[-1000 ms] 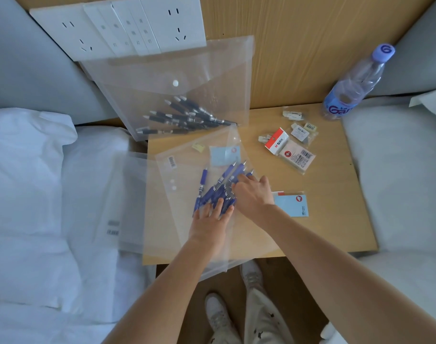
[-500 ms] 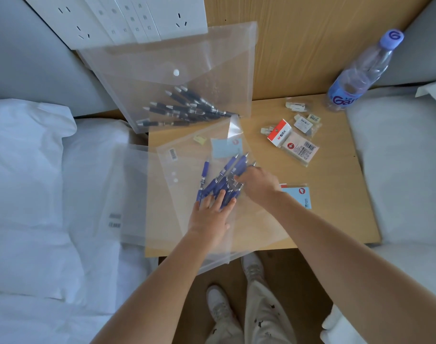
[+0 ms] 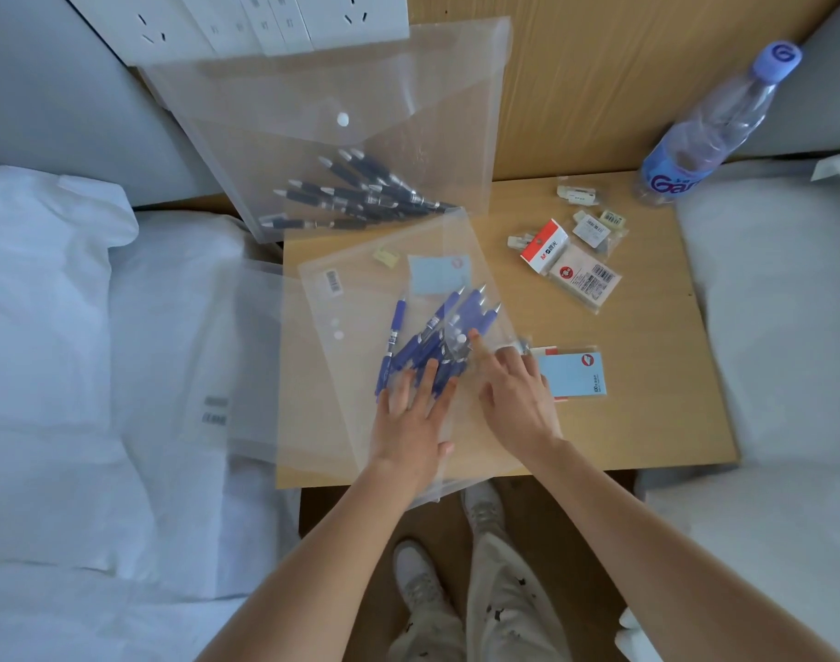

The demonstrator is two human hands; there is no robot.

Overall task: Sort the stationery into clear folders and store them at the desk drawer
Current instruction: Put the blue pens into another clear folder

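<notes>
A clear folder lies flat on the small wooden desk with several blue pens inside it. My left hand presses flat on the folder over the pens' lower ends, fingers straight. To its right, my right hand rests at the folder's right edge, its index finger stretched onto the pens and the other fingers bent. A second clear folder leans against the back wall with several black pens in it. A blue sticky-note pad lies just right of my right hand.
Packs of erasers, a red-and-white box and small wrapped erasers lie at the desk's back right. A water bottle stands in the far right corner. Another clear folder overhangs the white bed on the left.
My right hand has drawn back from on top of the pens to the folder's right edge. My left hand keeps pressing in the same place. The camera has tilted slightly.
</notes>
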